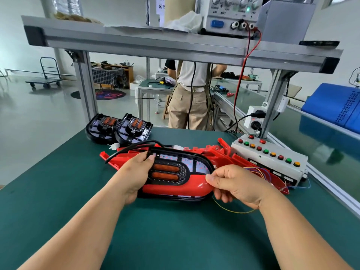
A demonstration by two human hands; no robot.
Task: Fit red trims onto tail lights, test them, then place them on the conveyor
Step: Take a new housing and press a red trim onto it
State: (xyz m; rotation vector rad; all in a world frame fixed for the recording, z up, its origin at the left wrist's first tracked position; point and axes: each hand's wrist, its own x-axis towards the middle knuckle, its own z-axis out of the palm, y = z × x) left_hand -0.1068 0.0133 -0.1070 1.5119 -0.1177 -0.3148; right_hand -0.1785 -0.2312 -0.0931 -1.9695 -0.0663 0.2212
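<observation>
Currently, one tail light is held just above the green desk by both hands, and a red trim is laid along its near edge. The long axis of the light runs from left to right, so each end is met by one hand. The left end is gripped by the left hand, with the thumb laid on the black rim beside the two orange reflectors. The other fingers of this hand are hidden under the light. The rounded right end of the trim is pinched by the right hand between the thumb and the curled fingers. Whether the trim is fully seated cannot be told. It is judged that the fitting is finished from the right end, where the pinch is applied. A black cable is led from the left end toward the back. The button box stands to the right, nearer the right hand, and what is taken for the conveyor lies beyond it. Loose red trims and two more tail lights are kept behind.
</observation>
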